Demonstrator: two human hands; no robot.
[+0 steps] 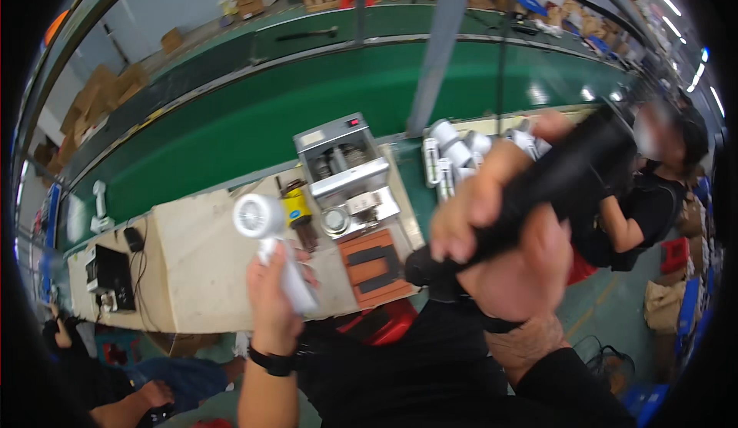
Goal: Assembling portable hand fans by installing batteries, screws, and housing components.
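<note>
My left hand (273, 297) grips the handle of a white hair dryer (260, 216), whose round head with a grille points up over the bench. High on the right and close to the camera, my right hand (515, 266) is closed around a thick black cylinder that looks like an electric screwdriver (569, 166). Its narrow end slants down to the left; motion blurs the hand and tool. Between the hands sit a grey metal machine (342, 163), a reddish-brown board with black pads (377, 266) and a yellow-and-brown tool (296, 209).
Several white cylindrical parts (453, 147) lie to the right of the machine. Behind the bench runs a green conveyor belt (231, 139), with a metal post (442, 51) beside it. A black box (111, 278) with cables stands left. A co-worker (653, 197) sits right; another person's hand (154, 393) shows lower left.
</note>
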